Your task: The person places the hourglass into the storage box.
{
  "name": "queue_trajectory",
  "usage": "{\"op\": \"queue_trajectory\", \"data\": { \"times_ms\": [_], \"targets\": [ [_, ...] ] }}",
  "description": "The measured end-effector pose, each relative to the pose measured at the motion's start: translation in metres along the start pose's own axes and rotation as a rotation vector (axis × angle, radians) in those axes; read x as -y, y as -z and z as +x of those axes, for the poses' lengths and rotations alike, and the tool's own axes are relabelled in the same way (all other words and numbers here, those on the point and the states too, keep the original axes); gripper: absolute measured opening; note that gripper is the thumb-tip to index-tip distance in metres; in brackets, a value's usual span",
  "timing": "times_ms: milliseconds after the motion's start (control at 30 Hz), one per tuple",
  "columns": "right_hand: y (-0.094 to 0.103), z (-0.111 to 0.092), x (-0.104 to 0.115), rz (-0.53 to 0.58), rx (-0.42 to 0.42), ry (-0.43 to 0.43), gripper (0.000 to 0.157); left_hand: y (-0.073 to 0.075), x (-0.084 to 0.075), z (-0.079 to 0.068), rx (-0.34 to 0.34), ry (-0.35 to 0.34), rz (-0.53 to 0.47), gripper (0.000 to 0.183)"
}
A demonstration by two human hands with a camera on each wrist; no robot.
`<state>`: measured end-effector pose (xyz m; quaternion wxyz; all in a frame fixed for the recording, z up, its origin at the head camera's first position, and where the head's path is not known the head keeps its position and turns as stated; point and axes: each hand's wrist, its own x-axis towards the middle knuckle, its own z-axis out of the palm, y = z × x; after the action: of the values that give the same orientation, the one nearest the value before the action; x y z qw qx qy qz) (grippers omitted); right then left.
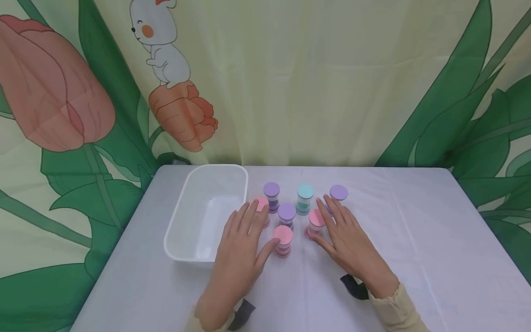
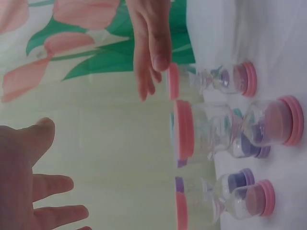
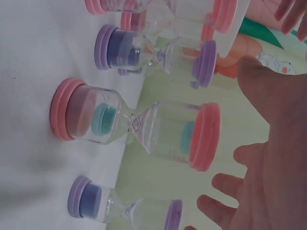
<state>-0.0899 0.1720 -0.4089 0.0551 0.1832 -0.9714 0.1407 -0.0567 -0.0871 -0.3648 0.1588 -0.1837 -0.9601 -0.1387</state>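
Several small sand timers stand upright in a cluster on the white table. The left hand (image 1: 242, 244) hovers with spread fingers, its thumb near a front pink sand timer (image 1: 283, 236) and its fingertips overlapping another pink sand timer (image 1: 261, 203) in the head view. The right hand (image 1: 350, 242), fingers straight and apart, hangs beside a third pink sand timer (image 3: 206, 136) and partly covers a purple sand timer (image 1: 339, 192) behind it. Between the hands are two purple sand timers (image 1: 287, 212) and a teal sand timer (image 1: 305, 192). Their sand lies in the lower bulbs. Both hands hold nothing.
A white plastic bin (image 1: 176, 258) stands left of the timers, close to the left hand. The white tablecloth (image 1: 415, 240) covers the table. Behind the far edge hangs a curtain (image 1: 298, 92) printed with tulips, leaves and a rabbit.
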Motion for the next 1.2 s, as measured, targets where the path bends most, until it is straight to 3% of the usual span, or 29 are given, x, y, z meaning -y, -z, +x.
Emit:
{"op": "queue_trajectory", "data": {
  "times_ms": [267, 467, 767, 1200],
  "targets": [
    [0.003, 0.004, -0.001, 0.018, 0.018, -0.017, 0.088, 0.005, 0.019, 0.001, -0.099, -0.01, -0.062, 0.063],
    [0.002, 0.005, -0.003, 0.036, -0.001, 0.009, 0.086, 0.01, 0.036, -0.004, -0.092, 0.053, -0.09, 0.061],
    [-0.004, 0.009, -0.004, 0.067, -0.037, 0.018, 0.084, 0.016, 0.063, -0.007, -0.156, 0.069, -0.098, 0.058],
    [-0.012, 0.015, -0.006, 0.121, -0.049, 0.007, 0.081, 0.026, 0.095, -0.008, -0.195, 0.17, -0.14, 0.052]
  ]
}}
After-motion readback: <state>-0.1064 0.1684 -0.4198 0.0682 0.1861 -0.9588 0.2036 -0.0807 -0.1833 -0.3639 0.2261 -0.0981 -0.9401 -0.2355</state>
